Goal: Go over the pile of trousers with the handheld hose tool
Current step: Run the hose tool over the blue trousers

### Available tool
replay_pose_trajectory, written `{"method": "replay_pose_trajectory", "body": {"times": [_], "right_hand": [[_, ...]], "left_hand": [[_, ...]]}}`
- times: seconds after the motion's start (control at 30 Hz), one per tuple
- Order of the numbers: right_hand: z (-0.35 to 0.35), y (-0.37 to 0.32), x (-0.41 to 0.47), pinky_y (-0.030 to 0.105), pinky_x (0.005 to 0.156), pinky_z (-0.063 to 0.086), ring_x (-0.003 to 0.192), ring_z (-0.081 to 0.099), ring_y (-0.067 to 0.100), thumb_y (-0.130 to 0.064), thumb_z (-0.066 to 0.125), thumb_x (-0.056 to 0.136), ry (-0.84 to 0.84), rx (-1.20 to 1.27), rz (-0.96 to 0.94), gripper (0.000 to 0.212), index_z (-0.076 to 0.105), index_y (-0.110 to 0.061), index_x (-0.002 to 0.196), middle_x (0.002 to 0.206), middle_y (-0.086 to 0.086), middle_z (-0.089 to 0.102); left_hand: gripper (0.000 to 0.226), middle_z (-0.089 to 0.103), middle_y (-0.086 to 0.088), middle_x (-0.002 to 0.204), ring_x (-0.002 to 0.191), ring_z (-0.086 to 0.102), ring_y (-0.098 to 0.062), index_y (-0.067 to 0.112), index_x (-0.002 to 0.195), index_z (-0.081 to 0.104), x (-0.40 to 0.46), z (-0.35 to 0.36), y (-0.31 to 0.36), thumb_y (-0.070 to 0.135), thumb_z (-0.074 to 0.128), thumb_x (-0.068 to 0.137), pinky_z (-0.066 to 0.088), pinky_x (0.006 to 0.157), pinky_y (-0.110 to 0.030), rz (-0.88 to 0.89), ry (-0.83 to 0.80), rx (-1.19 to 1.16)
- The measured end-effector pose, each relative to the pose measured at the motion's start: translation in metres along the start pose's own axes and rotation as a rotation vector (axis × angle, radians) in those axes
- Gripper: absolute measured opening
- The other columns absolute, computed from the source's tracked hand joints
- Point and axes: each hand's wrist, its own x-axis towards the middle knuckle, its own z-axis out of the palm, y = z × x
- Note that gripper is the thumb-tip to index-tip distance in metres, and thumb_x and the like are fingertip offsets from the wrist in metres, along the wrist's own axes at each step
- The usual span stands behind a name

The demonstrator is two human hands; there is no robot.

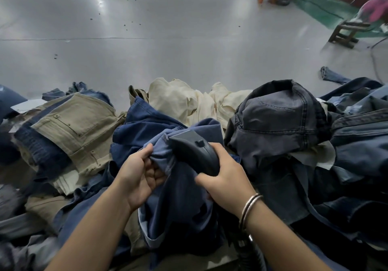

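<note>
Right hand point(225, 183) gripping hose tool point(194, 153), nozzle beyond grip

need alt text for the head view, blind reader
A right hand grips a black hose tool against blue trousers that the left hand pinches, amid a pile of khaki, cream and dark trousers on a grey table.
</note>
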Motion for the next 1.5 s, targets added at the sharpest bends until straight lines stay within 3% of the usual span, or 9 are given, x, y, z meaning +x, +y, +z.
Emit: {"method": "replay_pose_trajectory", "body": {"times": [0.23, 0.53, 0.67, 0.77, 0.9, 1.1, 1.23, 1.4, 1.5], "right_hand": [[-0.012, -0.001, 0.012, 0.039, 0.075, 0.057, 0.075, 0.066, 0.019, -0.011, 0.066, 0.075, 0.162, 0.064, 0.023, 0.054, 0.050, -0.036, 0.120, 0.088, -0.007, 0.068], [0.007, 0.005, -0.022, 0.017, 0.069, 0.049, 0.079, 0.063, 0.005, -0.038, 0.057, 0.060, -0.161, -0.094, -0.017, 0.055, 0.041, -0.053, 0.110, 0.080, -0.016, 0.063], [0.002, 0.003, -0.001, 0.019, 0.078, 0.050, 0.086, 0.064, 0.003, -0.028, 0.065, 0.068, 0.068, -0.052, -0.056, 0.057, 0.046, -0.044, 0.120, 0.092, -0.012, 0.068], [-0.008, 0.003, 0.019, 0.000, 0.068, 0.041, 0.077, 0.059, -0.015, -0.010, 0.069, 0.075, 0.212, 0.072, -0.091, 0.060, 0.049, -0.035, 0.126, 0.088, -0.021, 0.064], [0.008, 0.009, 0.020, -0.001, 0.073, 0.040, 0.093, 0.061, 0.001, -0.018, 0.071, 0.074, 0.148, 0.021, -0.128, 0.066, 0.045, -0.044, 0.129, 0.099, -0.010, 0.070], [0.034, 0.019, 0.026, 0.005, 0.071, 0.040, 0.091, 0.062, 0.005, -0.028, 0.064, 0.069, 0.101, -0.016, -0.084, 0.067, 0.041, -0.050, 0.128, 0.094, -0.007, 0.071], [0.023, 0.016, 0.033, 0.002, 0.073, 0.041, 0.081, 0.060, -0.011, -0.019, 0.068, 0.065, 0.180, 0.170, -0.097, 0.056, 0.055, -0.041, 0.115, 0.082, -0.022, 0.065], [0.007, 0.001, 0.030, 0.024, 0.074, 0.052, 0.081, 0.066, 0.008, -0.012, 0.067, 0.066, 0.168, 0.379, -0.240, 0.047, 0.059, -0.025, 0.111, 0.084, -0.010, 0.068], [0.003, -0.009, 0.021, 0.023, 0.075, 0.052, 0.084, 0.066, 0.010, -0.009, 0.069, 0.069, 0.150, 0.411, -0.332, 0.048, 0.058, -0.028, 0.111, 0.088, -0.008, 0.068]], "left_hand": [[0.034, 0.073, -0.009, 0.070, 0.054, 0.069, -0.015, 0.010, 0.102, 0.064, 0.000, -0.003, -0.004, 0.033, 0.038, 0.102, 0.053, 0.045, -0.023, -0.010, -0.004, 0.051], [0.033, 0.056, -0.003, 0.040, 0.032, 0.054, -0.010, 0.005, 0.106, 0.056, 0.006, -0.001, 0.001, 0.032, 0.036, 0.102, 0.044, 0.038, -0.015, -0.025, 0.079, -0.045], [0.034, 0.065, -0.005, 0.051, 0.039, 0.060, -0.012, 0.010, 0.108, 0.059, 0.003, 0.003, 0.001, 0.035, 0.037, 0.102, 0.045, 0.036, -0.017, -0.032, 0.069, -0.023], [0.036, 0.060, -0.007, 0.052, 0.042, 0.058, -0.015, 0.008, 0.097, 0.062, 0.002, 0.005, 0.000, 0.035, 0.039, 0.102, 0.047, 0.039, -0.019, -0.016, 0.084, 0.019], [0.036, 0.035, 0.004, 0.037, 0.028, 0.032, -0.007, 0.019, 0.067, 0.058, -0.003, 0.018, -0.009, 0.031, 0.046, 0.099, 0.033, 0.032, -0.014, 0.028, 0.067, 0.088], [0.041, 0.045, 0.000, 0.043, 0.038, 0.047, -0.013, 0.014, 0.038, 0.052, -0.018, 0.016, -0.017, 0.015, 0.045, 0.078, 0.044, 0.054, -0.030, 0.085, -0.101, 0.152], [0.030, 0.063, -0.019, 0.071, 0.062, 0.060, -0.024, -0.012, 0.083, 0.062, -0.012, -0.001, -0.015, -0.005, 0.035, 0.071, 0.053, 0.059, -0.029, 0.200, -0.076, 0.308], [0.030, 0.055, -0.016, 0.126, 0.113, 0.054, -0.031, 0.005, 0.127, 0.050, 0.029, -0.015, -0.035, 0.010, 0.052, 0.098, 0.044, 0.091, -0.040, 0.101, 0.305, 0.506], [0.031, 0.064, -0.020, 0.101, 0.087, 0.064, -0.025, 0.003, 0.120, 0.054, 0.033, -0.013, -0.051, 0.019, 0.059, 0.094, 0.052, 0.068, -0.035, -0.096, 0.198, 0.431]]}}
